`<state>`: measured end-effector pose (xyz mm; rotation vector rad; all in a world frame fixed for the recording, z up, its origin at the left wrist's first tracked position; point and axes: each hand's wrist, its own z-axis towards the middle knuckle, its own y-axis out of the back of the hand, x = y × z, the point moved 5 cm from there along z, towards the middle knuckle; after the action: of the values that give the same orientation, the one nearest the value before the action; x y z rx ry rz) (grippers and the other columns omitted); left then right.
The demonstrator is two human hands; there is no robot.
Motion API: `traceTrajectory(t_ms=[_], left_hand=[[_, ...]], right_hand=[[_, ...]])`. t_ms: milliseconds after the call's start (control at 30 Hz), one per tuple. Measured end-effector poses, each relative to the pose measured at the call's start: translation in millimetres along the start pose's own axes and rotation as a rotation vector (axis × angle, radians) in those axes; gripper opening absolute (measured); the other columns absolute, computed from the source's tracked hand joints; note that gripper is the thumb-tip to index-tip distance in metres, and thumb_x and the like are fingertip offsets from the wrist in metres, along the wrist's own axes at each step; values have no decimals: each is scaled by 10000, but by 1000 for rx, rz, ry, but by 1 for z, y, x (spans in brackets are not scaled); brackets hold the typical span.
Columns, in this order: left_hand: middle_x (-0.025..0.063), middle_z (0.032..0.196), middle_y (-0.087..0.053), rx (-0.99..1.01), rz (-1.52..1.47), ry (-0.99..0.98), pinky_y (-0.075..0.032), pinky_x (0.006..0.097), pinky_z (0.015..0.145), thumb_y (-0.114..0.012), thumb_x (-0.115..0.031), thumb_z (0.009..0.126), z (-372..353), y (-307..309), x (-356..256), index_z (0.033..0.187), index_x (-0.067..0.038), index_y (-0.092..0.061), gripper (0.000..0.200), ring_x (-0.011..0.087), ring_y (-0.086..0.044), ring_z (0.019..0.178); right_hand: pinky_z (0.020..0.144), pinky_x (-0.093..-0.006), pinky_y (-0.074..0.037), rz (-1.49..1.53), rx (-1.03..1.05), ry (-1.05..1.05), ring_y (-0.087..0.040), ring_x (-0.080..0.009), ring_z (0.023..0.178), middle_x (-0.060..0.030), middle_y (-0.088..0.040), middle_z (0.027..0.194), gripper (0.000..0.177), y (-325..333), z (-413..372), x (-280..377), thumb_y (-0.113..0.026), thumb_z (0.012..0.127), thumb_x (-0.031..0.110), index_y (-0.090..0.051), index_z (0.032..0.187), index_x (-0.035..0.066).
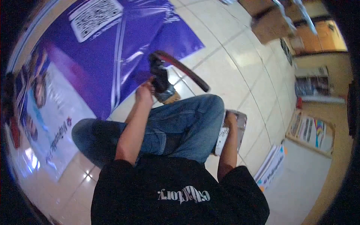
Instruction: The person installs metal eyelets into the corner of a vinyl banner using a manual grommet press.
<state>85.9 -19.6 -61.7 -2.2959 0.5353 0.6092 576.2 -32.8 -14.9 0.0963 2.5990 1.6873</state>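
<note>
My left hand (146,91) is closed at the lower end of a dark tool with a long red-and-black handle (183,70). The tool's black head (159,68) overlaps the edge of a purple printed banner (146,32); its lower part passes close to my crossed legs (176,120). My right hand (231,119) reaches over the far end of a small open box (222,140) with lettering on its white side, beside my right knee. Those fingers are hidden in the box.
The glossy banner spreads over the tiled floor (243,67) to my left, with a QR code panel (95,18) on it. Brown cardboard boxes (270,26) stand at the back right. A white lettered box (270,168) and a wooden-framed rack of printed sheets (311,131) are to my right.
</note>
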Motion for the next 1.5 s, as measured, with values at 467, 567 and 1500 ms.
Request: traceTrajectory(t_ms=[467, 567, 1500], left_hand=[[95, 927, -652, -60, 26, -145, -424, 257, 468, -479, -56, 874, 4, -7, 9, 971, -30, -617, 171, 131, -504, 533], [64, 870, -648, -54, 46, -80, -409, 244, 472, -484, -47, 876, 8, -5, 15, 971, -39, -630, 175, 118, -494, 528], [39, 803, -648, -105, 18, -116, -367, 221, 429, -532, -56, 847, -1, -11, 7, 893, -41, -654, 131, 84, -495, 493]], right_hand=[[623, -279, -498, 470, -144, -141, -649, -169, 715, -130, -674, 795, 193, 89, -71, 10, -676, 712, 54, -647, 899, 18], [590, -290, -501, 300, -108, -109, -649, -181, 662, -109, -674, 748, 183, 89, -73, 4, -685, 701, 71, -649, 872, 16], [663, -342, -541, 1608, 209, 133, -633, -227, 760, -119, -612, 900, 184, 28, 79, 370, -485, 855, 65, -515, 1029, 16]])
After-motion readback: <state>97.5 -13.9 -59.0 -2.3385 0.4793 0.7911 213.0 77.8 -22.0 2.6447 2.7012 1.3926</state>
